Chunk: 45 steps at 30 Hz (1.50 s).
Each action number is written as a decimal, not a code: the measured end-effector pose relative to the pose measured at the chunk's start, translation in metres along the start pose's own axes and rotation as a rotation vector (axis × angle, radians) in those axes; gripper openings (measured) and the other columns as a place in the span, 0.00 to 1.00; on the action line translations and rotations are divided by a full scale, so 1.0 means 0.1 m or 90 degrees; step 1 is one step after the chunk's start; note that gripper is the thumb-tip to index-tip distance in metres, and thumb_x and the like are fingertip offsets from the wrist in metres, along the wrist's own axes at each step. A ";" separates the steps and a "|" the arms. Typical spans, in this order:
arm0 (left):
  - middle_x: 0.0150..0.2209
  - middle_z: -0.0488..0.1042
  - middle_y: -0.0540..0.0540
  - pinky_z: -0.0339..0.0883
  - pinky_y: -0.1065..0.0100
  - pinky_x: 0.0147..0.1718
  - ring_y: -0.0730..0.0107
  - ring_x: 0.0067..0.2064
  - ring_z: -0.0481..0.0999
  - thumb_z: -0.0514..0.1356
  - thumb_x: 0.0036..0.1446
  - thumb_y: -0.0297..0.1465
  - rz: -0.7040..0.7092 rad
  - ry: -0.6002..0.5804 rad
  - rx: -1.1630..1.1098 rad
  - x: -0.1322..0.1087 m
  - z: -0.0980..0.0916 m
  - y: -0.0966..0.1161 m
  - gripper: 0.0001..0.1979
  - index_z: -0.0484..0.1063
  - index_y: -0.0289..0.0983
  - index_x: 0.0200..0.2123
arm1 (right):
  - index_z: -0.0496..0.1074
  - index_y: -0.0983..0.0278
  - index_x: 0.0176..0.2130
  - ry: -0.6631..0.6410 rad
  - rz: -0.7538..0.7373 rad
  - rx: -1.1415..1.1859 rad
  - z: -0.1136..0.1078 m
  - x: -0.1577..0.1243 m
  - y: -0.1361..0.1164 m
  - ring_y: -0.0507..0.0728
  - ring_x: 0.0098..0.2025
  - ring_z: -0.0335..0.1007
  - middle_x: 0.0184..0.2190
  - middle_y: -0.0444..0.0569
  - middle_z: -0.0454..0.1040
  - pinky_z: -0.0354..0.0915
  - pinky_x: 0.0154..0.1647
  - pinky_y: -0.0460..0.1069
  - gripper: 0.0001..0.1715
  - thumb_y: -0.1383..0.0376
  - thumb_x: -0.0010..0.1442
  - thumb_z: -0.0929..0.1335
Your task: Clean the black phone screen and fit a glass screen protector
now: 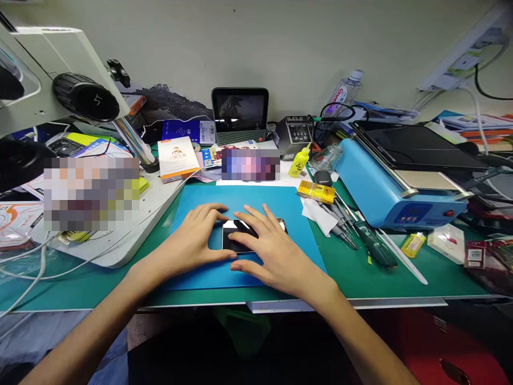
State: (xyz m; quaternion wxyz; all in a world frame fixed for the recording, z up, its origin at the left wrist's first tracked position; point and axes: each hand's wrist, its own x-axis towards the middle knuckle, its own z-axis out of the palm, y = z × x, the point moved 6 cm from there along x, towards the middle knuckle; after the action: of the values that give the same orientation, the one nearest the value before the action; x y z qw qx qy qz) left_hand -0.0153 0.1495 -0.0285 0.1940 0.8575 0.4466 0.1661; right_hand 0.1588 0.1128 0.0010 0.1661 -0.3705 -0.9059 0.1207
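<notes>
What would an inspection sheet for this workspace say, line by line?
Surface: bright-blue rectangular mat on flat green tabletop.
Job's things: flat, glossy, dark-faced rectangular device, partly hidden.
Clutter: dark-green-handled screwdriver at right; neon-yellow plastic squeeze bottle beyond the mat.
Hands: left hand at the device's left end, grip unclear; right hand spread over it.
Cables: white flexible cable at far left.
Surroundings: pale painted wall behind; boxy blue machine at right.

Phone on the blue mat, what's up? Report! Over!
Left hand at left end of phone. Right hand over phone, hiding part of it. Phone flat on blue mat.
</notes>
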 end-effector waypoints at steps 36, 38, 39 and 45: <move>0.65 0.67 0.40 0.61 0.47 0.64 0.48 0.66 0.65 0.66 0.60 0.53 0.033 -0.013 0.015 0.02 -0.04 0.08 0.32 0.66 0.41 0.59 | 0.70 0.53 0.64 0.138 0.184 0.092 -0.33 -0.45 0.66 0.63 0.73 0.59 0.70 0.48 0.66 0.54 0.75 0.66 0.22 0.54 0.75 0.62; 0.64 0.69 0.41 0.62 0.48 0.63 0.49 0.65 0.67 0.66 0.61 0.51 0.041 -0.015 0.014 0.03 -0.06 0.10 0.31 0.66 0.41 0.59 | 0.73 0.53 0.61 0.192 0.230 0.105 -0.36 -0.56 0.75 0.61 0.68 0.66 0.64 0.48 0.73 0.61 0.71 0.63 0.19 0.56 0.76 0.62; 0.63 0.70 0.41 0.62 0.48 0.62 0.49 0.65 0.68 0.67 0.61 0.51 0.040 -0.013 0.011 0.03 -0.07 0.11 0.31 0.66 0.41 0.59 | 0.74 0.54 0.60 0.202 0.240 0.105 -0.35 -0.61 0.77 0.61 0.66 0.69 0.62 0.47 0.75 0.63 0.70 0.61 0.19 0.57 0.76 0.62; 0.60 0.74 0.43 0.70 0.54 0.56 0.51 0.58 0.76 0.67 0.61 0.45 0.004 0.011 -0.064 0.02 -0.06 0.08 0.32 0.64 0.45 0.65 | 0.64 0.56 0.69 0.152 0.222 0.089 -0.25 -0.67 0.71 0.61 0.66 0.67 0.65 0.50 0.73 0.63 0.69 0.60 0.26 0.58 0.75 0.63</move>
State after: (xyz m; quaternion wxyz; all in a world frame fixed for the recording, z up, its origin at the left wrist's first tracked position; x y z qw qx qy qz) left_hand -0.0115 0.1478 -0.0189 0.2327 0.8464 0.4369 0.1963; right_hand 0.2581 0.1172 -0.0150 0.2742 -0.5209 -0.7912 0.1656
